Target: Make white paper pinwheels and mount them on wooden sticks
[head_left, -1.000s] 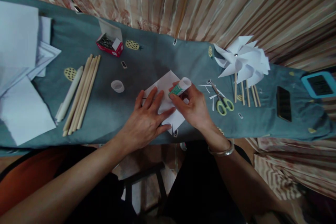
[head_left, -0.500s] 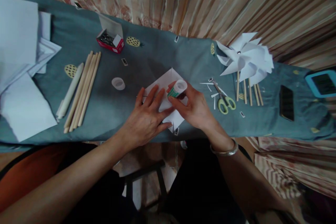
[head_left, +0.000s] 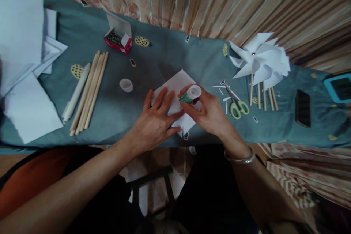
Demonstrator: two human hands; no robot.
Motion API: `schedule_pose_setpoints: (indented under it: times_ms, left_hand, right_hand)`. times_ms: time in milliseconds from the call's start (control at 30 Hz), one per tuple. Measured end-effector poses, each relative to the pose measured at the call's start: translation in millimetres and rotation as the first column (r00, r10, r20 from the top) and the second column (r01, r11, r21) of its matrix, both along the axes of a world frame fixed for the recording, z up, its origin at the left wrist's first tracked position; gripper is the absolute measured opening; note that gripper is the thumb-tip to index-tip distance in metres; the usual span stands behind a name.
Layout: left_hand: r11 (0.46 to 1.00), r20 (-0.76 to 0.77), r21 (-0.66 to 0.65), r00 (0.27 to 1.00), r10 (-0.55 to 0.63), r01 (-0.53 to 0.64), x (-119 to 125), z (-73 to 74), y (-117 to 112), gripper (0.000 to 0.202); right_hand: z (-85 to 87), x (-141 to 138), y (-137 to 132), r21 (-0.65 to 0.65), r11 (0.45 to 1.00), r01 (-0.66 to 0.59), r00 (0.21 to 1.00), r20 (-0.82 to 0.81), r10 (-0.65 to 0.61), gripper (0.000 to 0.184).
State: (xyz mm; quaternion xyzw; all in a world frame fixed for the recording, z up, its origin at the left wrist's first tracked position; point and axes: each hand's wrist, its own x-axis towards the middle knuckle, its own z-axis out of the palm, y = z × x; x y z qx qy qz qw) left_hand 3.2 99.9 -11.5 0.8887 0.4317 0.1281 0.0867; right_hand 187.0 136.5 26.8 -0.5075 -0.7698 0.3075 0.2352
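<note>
A white square of paper [head_left: 179, 80] with crease lines and a slit at its near corner lies on the cloth in front of me. My left hand [head_left: 153, 124] rests flat on its left side, fingers spread. My right hand [head_left: 207, 111] is closed around a green and white glue stick [head_left: 189, 94], tilted over the middle of the paper. The stick's lower end is hidden, so whether it touches the paper I cannot tell. To the left of the paper sits a white cap [head_left: 126, 85]. Green-handled scissors [head_left: 236, 106] lie to the right among thin paper strips [head_left: 226, 99].
Wooden sticks [head_left: 91, 91] and a white rolled tube [head_left: 78, 93] lie on the left, beside stacked paper [head_left: 33, 106]. Behind them stands an open red box [head_left: 120, 45] of small metal pieces. Paper pinwheels [head_left: 260, 60], a phone [head_left: 303, 108] and a blue-framed device [head_left: 340, 87] are on the right.
The glue stick in my right hand has shifted slightly right over the paper. My left hand stays flat on the sheet. The whole view has moved a little.
</note>
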Motion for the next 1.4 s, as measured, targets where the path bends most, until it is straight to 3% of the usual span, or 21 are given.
schedule_pose_setpoints:
  times_ms: [467,1400]
  left_hand:
    - [1.000,0.013,0.002,1.000,0.006,-0.006,-1,0.6,-1,0.047]
    - [1.000,0.010,-0.012,1.000,0.020,-0.020,-1,1.9,-2,0.044]
  right_hand:
    - [-6.6,9,1,-0.043,0.999,-0.017,0.991,-0.133,0.011,0.017]
    - [-11.1,12,6,-0.034,0.997,0.072,0.988,-0.136,-0.076,0.020]
